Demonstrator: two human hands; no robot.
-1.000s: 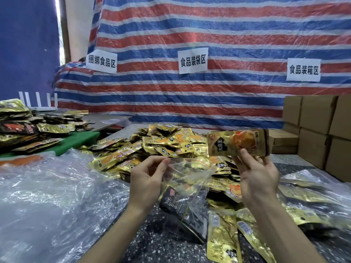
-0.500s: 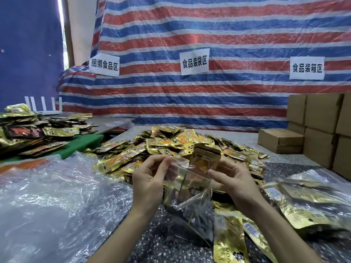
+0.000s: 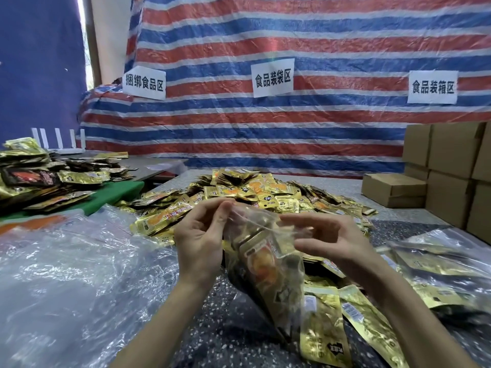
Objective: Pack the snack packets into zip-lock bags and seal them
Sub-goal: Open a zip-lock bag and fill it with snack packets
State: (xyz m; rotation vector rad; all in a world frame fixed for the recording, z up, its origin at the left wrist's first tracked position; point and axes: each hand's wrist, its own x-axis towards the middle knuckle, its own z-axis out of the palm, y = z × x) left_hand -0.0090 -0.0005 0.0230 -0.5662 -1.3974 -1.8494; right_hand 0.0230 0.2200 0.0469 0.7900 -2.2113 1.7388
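At frame centre the zip-lock bag (image 3: 268,264) hangs mouth-up with its long axis dropping toward lower right and snack packets (image 3: 261,258) inside; the left hand (image 3: 199,240) pinches the mouth's left corner; the right hand (image 3: 337,243), fingers nearly straight, meets the right end, and I cannot tell whether it grips; the unsealed mouth runs left-right between them.

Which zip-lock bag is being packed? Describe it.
Find the heap of gold snack packets on the speckled table. In front of it, the left hand pinches a clear zip-lock bag by its mouth. Only this one hangs lifted, packets inside.
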